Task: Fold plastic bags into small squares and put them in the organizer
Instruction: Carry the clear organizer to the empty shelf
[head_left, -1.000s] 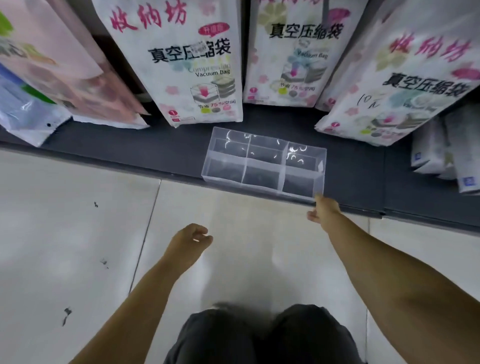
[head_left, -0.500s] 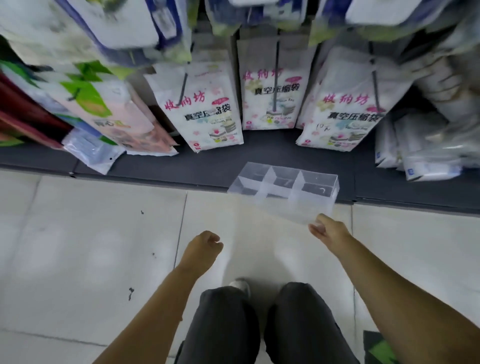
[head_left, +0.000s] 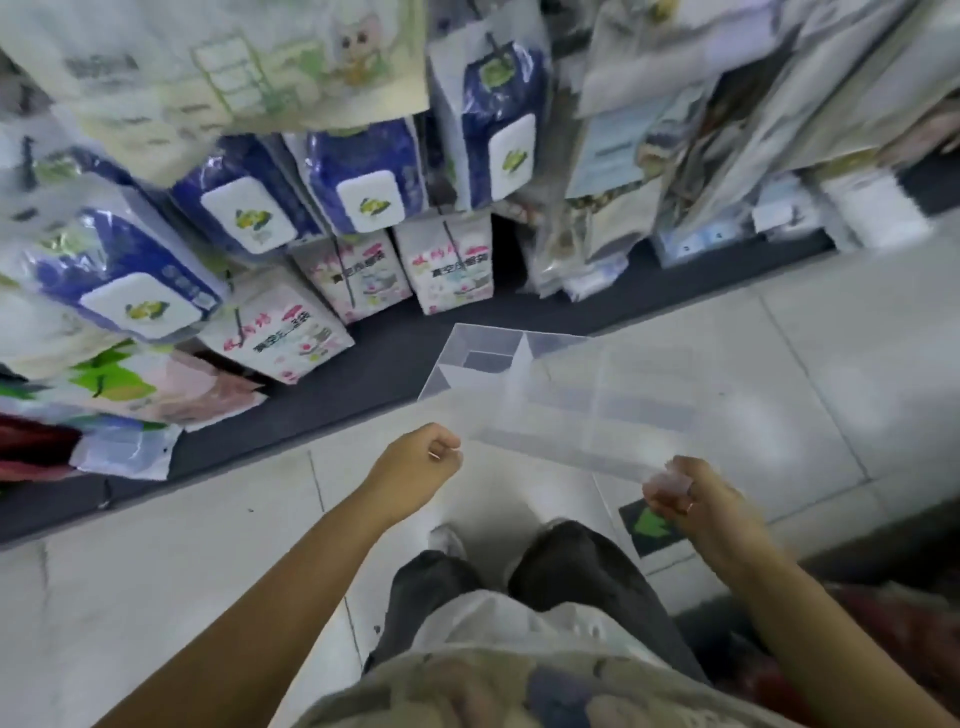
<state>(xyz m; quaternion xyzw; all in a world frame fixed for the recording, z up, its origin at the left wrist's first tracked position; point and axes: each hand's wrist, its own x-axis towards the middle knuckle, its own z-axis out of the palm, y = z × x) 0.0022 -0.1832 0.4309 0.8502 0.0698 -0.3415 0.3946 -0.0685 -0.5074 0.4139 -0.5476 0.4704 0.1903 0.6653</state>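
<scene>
Though blurred, organizer (head_left: 561, 405) in right hand (head_left: 693, 499)

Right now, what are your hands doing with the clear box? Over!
Right hand pinches near corner of organizer. Left hand curled, holding nothing, beside it. Box held above floor tiles, nothing seen inside. Nothing in the way.

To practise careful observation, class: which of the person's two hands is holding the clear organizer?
The right hand, pinching the organizer's near corner. The left hand is curled in a fist beside it and grips nothing visible.
</scene>
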